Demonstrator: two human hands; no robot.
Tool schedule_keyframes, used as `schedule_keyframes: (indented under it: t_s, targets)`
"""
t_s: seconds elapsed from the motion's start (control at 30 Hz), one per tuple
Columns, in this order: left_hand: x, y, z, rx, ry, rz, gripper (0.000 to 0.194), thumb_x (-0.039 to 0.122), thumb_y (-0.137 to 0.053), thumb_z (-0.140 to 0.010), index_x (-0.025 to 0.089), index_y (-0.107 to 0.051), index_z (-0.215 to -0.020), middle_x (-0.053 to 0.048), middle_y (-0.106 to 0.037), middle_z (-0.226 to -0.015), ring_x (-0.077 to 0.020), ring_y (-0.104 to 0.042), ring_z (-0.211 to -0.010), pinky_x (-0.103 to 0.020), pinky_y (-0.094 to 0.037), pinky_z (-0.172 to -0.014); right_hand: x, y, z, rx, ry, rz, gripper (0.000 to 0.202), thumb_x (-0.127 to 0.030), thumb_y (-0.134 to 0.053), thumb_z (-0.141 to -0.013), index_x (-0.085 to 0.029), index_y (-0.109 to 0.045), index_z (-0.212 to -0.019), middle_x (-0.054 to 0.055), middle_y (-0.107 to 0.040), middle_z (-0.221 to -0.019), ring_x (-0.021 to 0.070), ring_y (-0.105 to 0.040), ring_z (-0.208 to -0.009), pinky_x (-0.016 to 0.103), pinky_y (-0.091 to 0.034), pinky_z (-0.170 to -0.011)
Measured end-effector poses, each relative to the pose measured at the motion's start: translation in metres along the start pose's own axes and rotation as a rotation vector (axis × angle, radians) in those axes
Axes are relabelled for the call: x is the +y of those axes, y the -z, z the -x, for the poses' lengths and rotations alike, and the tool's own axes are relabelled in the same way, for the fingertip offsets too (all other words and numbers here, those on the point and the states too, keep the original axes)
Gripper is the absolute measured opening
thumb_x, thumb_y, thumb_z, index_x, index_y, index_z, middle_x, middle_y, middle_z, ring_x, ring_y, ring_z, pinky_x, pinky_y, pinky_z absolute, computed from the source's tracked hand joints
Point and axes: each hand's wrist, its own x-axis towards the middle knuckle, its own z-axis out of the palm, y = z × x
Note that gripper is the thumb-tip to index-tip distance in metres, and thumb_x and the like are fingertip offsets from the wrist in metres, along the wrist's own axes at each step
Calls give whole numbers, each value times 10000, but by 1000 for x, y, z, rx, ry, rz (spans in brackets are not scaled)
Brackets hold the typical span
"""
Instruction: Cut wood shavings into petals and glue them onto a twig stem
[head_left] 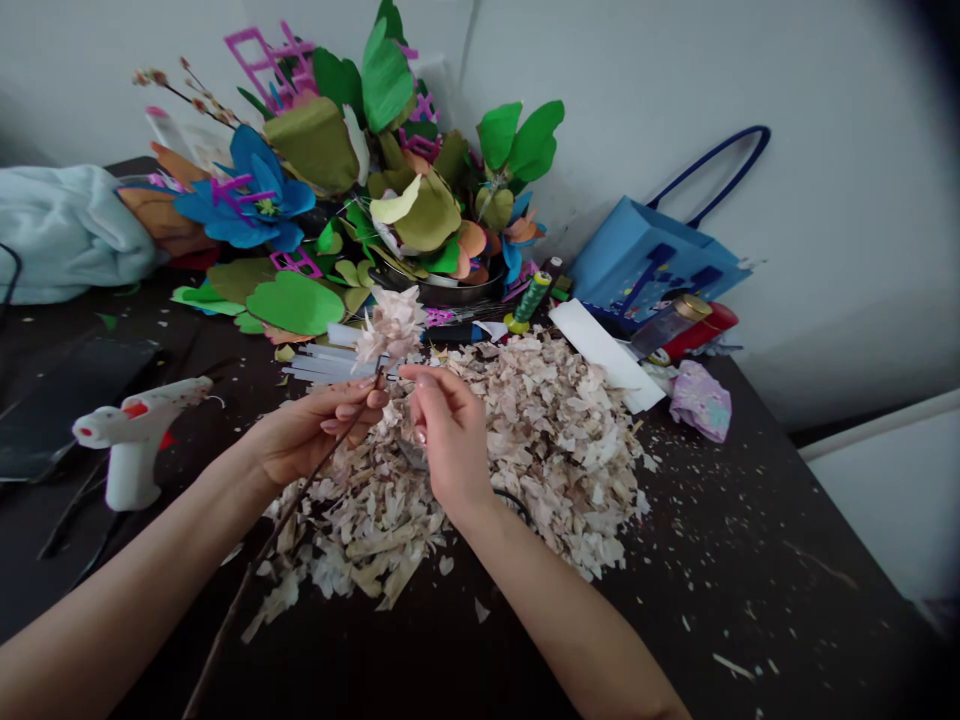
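A thin brown stick (281,520) slants up from the bottom edge, topped by a pale pinkish flower of ruffled petals (392,325). My left hand (330,420) pinches the stick just under the flower. My right hand (450,425) is beside it, thumb and index finger pressed together near the flower's base; whatever they hold, if anything, is too small to make out. Below and behind both hands spreads a large heap of dry, pale petals (559,440). Translucent glue sticks (322,365) lie behind my left hand.
A white glue gun (139,440) stands at the left by a black flat object (67,400). Colourful paper flowers (420,210) fill the back. Thread spools (534,297), a white strip (607,355), a blue bag (637,260) and a crumpled purple wrapper (701,400) are at the right.
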Motion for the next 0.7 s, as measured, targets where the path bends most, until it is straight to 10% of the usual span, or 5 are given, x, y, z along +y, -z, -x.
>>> schedule_keyframes:
  t_s: [0.7]
  targets:
    - [-10, -3, -2, 121, -90, -127, 171, -2, -633, -870, 82, -679, -728, 49, -503, -520, -3, -388, -374, -42, -363, -360, -7, -10, 3, -125, -245, -242, 208, -257, -591, -853, -176, -673, -1026, -103, -426, -502, 73, -307, -426, 256, -181, -448]
